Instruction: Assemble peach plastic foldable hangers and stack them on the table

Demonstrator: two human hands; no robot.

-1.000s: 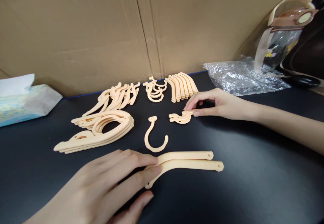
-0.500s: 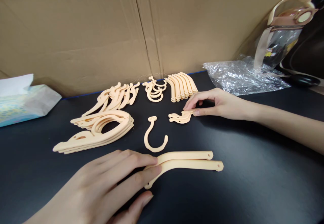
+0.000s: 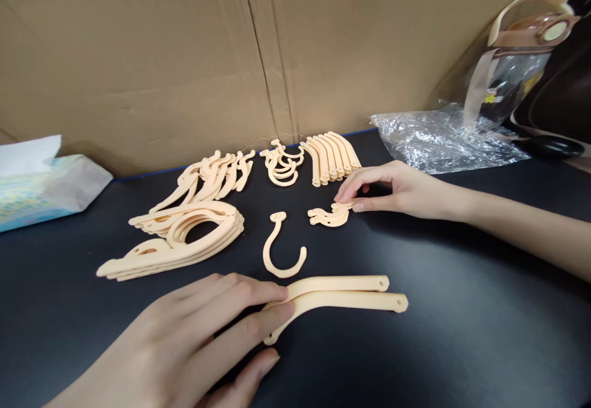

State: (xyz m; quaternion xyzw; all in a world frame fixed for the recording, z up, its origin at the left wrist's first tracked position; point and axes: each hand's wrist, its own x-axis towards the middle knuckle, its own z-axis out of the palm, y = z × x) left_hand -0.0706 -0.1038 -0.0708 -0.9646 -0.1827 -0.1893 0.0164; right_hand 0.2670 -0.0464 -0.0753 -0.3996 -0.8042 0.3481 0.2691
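My left hand (image 3: 203,334) lies at the lower left, fingers stretched out, thumb apart. Its fingertips rest on the left ends of two bent hanger bars (image 3: 341,291), side by side on the table. Farther right, my right hand (image 3: 392,189) pinches the right end of some small curved hanger pieces (image 3: 330,216) between thumb and fingers; they look overlapped, low over or on the tabletop. Between the hands, a cream plastic hanger hook (image 3: 268,254) lies flat, its curve toward me.
Stacked hanger arms (image 3: 207,254) lie at left, with curved pieces (image 3: 217,177) behind. More hooks (image 3: 281,177) and a row of bent bars (image 3: 330,156) line the back by a cardboard wall (image 3: 184,57). A tissue pack (image 3: 55,180), plastic bag (image 3: 443,143) and bottle (image 3: 521,69) stand at the sides.
The small curved pieces at my right hand have shifted very slightly toward me. My left hand, the two bars and the hook stay where they were.
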